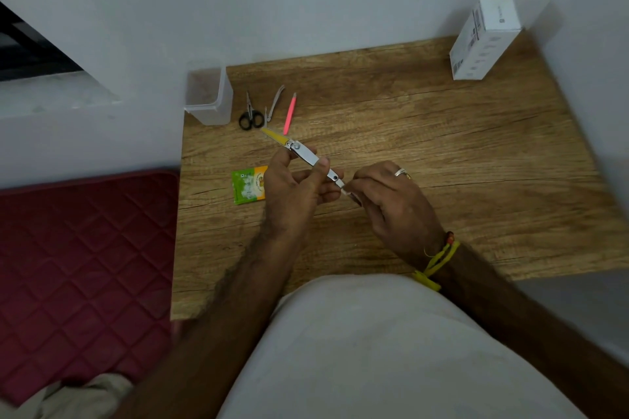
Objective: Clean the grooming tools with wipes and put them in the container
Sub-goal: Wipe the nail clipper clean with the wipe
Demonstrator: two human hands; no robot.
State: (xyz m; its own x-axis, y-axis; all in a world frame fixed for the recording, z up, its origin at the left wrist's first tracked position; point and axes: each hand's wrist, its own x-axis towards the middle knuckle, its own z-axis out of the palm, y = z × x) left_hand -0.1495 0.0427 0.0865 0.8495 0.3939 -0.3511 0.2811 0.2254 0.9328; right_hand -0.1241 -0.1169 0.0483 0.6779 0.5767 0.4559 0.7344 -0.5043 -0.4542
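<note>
Left hand (299, 184): grip closed around a metal nail clipper (308, 156) with a yellow lever end, held tilted above the wooden worktop (425, 133), thumb pressing its top. Right hand (394, 194): fingers pinch a small white wipe (346, 192) against the clipper's near end; a ring shows on one finger. On the worktop, near its far left corner: a clear plastic container (209, 95), then black-handled scissors (251, 114), a second metal clipper (274, 102) and a pink tool (290, 114), lying side by side, apart. A green and orange wipe sachet (247, 185) lies just left of the left hand. A white box (485, 41) stands at the far right corner.
</note>
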